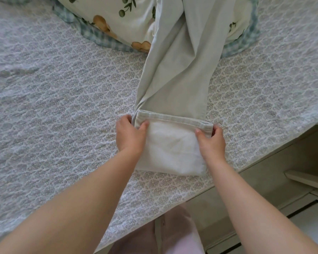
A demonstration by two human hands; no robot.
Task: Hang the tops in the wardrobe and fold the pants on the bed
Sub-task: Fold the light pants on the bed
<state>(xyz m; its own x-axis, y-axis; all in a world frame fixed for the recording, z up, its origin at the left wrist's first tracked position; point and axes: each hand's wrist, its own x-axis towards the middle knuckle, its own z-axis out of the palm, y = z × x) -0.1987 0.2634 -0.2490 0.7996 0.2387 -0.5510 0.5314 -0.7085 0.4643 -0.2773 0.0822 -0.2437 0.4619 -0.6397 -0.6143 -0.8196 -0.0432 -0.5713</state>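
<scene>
Both hands, left hand [130, 136] and right hand [212, 142], are pinching the folded end of pale pants [174, 79] lying on the patterned bedspread [62, 88], their far end overlapping a floral pillow [117, 17].

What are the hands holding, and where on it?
The pants, by the folded-over end: left hand at its left corner, right hand at its right.

This was a home bedroom: a bed [44, 171] under a quilted, leaf-printed coverlet [62, 85] filled the view, with a gingham-edged floral pillow [117, 21] at twelve o'clock.
</scene>
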